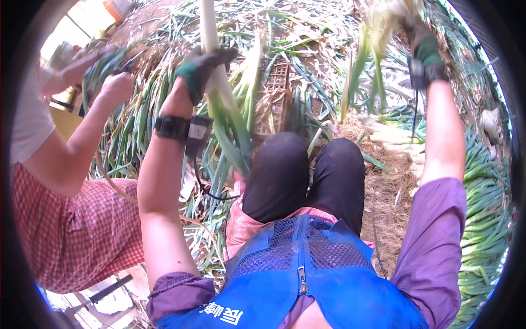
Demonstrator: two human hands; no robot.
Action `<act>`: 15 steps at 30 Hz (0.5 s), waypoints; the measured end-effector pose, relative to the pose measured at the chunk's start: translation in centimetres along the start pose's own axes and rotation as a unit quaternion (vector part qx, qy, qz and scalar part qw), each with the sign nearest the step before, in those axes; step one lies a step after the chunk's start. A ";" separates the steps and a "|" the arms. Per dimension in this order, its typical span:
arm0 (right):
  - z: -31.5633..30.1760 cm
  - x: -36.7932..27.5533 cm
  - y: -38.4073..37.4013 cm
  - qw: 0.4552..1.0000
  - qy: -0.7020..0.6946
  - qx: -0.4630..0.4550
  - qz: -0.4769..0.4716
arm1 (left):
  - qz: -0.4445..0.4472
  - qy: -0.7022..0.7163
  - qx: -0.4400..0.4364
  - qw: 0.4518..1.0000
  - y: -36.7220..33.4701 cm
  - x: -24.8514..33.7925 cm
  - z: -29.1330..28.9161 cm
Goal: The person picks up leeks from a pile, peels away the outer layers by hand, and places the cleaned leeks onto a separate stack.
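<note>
Gripping leek (220,90) left of crate (278,77) with your left hand (201,68), tops (233,137) toward you; right hand (423,44) clutches blurry leaves (359,67), crate's right.

**Blur and Edges Swallow the Details**

A long, white-stalked leek with green leaves (220,93) loses its end to the upper edge. A pale, leafy bundle (378,35) smears with motion at the right hand in a dark, green-cuffed glove (422,41), leaving no clear line between fingers and leaves; the top border cuts it too. At left, a co-worker in a white short-sleeved top (33,118) is cropped by the round dark rim, green leaves (104,66) blurring between the co-worker's hands. Litter and a black-trousered knee (279,172) partly hide a brown plastic lattice crate (278,77). The rim also clips a stacked green leek pile (482,219).
</note>
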State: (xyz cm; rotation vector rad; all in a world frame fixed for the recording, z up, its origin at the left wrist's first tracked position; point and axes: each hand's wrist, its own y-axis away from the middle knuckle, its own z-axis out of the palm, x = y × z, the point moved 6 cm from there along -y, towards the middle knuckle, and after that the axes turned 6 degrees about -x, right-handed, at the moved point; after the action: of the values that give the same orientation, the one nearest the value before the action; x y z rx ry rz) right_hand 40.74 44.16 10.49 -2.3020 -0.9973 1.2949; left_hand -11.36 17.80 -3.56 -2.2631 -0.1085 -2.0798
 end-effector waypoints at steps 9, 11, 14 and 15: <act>20.6 -27.5 6.8 0.919 0.275 -0.125 -0.255 | -0.038 -0.104 -0.004 0.994 3.8 -1.4 6.1; 23.6 -27.8 11.5 0.831 0.390 -0.141 -0.370 | -0.017 -0.151 -0.031 0.988 4.3 -1.1 8.9; 24.1 -26.7 15.9 0.793 0.466 -0.174 -0.353 | 0.010 -0.342 -0.094 0.935 6.2 2.1 14.8; 23.7 -27.1 16.6 0.778 0.483 -0.171 -0.363 | 0.078 -0.495 -0.102 0.859 7.2 3.9 17.1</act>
State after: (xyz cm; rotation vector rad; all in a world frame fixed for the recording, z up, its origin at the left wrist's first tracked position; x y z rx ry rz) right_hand 18.35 11.87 4.99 -1.9631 -1.4850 -0.4040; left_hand 6.66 12.27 -1.13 -3.0790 0.2519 -0.6897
